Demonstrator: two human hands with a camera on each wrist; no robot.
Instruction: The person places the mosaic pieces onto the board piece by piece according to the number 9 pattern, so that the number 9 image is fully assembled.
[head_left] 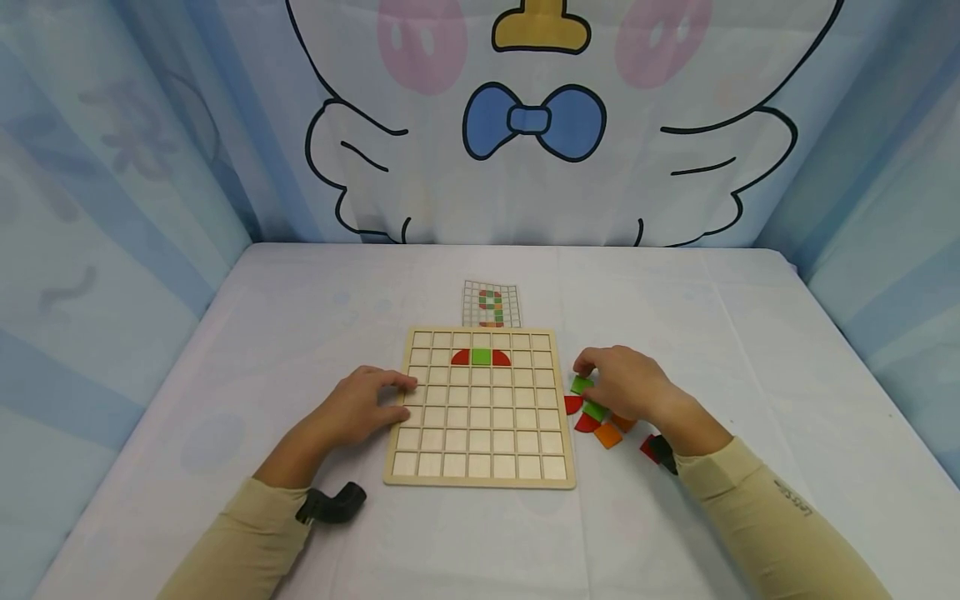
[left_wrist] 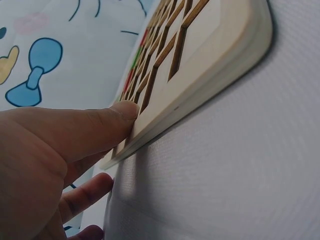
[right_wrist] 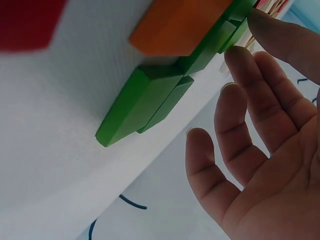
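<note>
A wooden grid board (head_left: 480, 482) lies on the table with a red quarter-round tile (head_left: 461, 357), a green square tile (head_left: 481, 357) and another red quarter-round tile (head_left: 501, 357) side by side in an upper row. My left hand (head_left: 362, 408) rests at the board's left edge; its thumb (left_wrist: 107, 125) lies on the rim, other fingers below it. To the right of the board, my right hand (head_left: 626, 383) is over a loose pile, thumb and index finger at opposite sides of a green square tile (head_left: 581, 385). In the right wrist view the remaining fingers are loosely bent.
Behind the board lies a card (head_left: 491, 304) printed with a coloured grid pattern. The pile holds red quarter-round tiles (head_left: 587, 423), an orange square tile (head_left: 608, 435) and another green tile (head_left: 595, 411). A red piece (head_left: 651, 450) lies by the right wrist. A printed curtain (head_left: 532, 192) hangs behind the table.
</note>
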